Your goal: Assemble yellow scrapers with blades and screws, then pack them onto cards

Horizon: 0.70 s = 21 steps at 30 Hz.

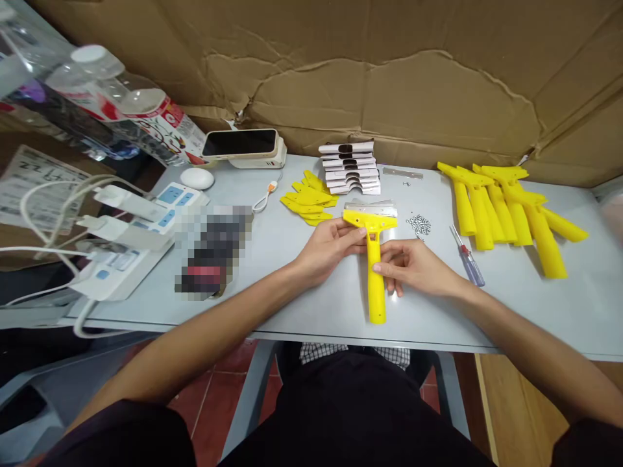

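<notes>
A yellow scraper with a metal blade along its wide head is held upright between my hands, above the table's front part. My left hand pinches the left side of the head, thumb on the front face. My right hand closes on the handle from the right, its thumb across the front. Just right of the blade lies a small heap of screws. A screwdriver with a clear handle rests beyond my right hand. Yellow plastic plates are piled behind my left hand.
Several yellow scraper handles lie at the right. Wrapped blades are stacked at the back, beside a loose metal strip. On the left are a power strip with cables, a phone, a white mouse and bottles.
</notes>
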Each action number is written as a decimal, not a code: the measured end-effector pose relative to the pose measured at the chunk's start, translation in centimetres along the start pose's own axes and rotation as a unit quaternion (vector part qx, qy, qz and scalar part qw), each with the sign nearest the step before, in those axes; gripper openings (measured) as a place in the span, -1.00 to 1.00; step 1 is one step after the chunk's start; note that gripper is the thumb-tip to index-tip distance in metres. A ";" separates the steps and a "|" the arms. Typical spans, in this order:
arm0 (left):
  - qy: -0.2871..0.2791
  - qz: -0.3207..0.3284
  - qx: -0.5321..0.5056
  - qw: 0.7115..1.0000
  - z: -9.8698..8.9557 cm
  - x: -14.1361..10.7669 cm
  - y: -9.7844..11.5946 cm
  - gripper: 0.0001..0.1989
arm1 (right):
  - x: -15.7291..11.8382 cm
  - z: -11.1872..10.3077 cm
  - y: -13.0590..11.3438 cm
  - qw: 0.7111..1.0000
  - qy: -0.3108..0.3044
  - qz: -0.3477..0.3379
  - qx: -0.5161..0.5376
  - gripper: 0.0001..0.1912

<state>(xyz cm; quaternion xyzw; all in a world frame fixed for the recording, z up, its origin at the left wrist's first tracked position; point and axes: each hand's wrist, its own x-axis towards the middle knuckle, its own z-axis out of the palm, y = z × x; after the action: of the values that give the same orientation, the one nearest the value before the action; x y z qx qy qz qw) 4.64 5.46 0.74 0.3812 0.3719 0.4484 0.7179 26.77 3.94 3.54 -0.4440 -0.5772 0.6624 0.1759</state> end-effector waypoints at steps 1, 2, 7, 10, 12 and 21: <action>0.016 -0.004 -0.005 1.000 0.0 -0.1 0.0 -0.75 | -0.3 -0.7 -0.3 1.000 -0.008 0.008 -0.025 -0.54; 0.031 -0.011 -0.007 0.999 0.1 -0.2 0.1 -0.77 | -0.6 -1.7 -0.6 0.998 -0.010 0.013 -0.061 -0.51; 0.052 -0.049 0.019 0.997 0.0 -0.6 0.4 -0.79 | -0.1 -7.4 -2.8 0.921 0.167 -0.111 -0.334 -0.59; 0.045 -0.053 0.039 0.997 0.0 -0.8 0.5 -0.76 | 2.0 -9.2 -3.5 0.859 0.195 -0.171 -0.442 -0.64; 0.041 -0.051 0.049 0.997 0.0 -0.9 0.4 -0.75 | 3.6 -9.1 -3.6 0.841 0.167 -0.188 -0.478 -0.63; 0.046 -0.056 0.059 0.996 0.1 -1.0 0.5 -0.70 | 6.4 -7.4 -3.6 0.803 0.127 -0.167 -0.557 -0.66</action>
<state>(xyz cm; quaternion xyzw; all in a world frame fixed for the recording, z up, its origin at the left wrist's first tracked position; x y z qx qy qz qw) 4.23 4.69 1.40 0.3809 0.4510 0.4018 0.7001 28.16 14.23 4.84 -0.4424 -0.8847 0.1248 0.0777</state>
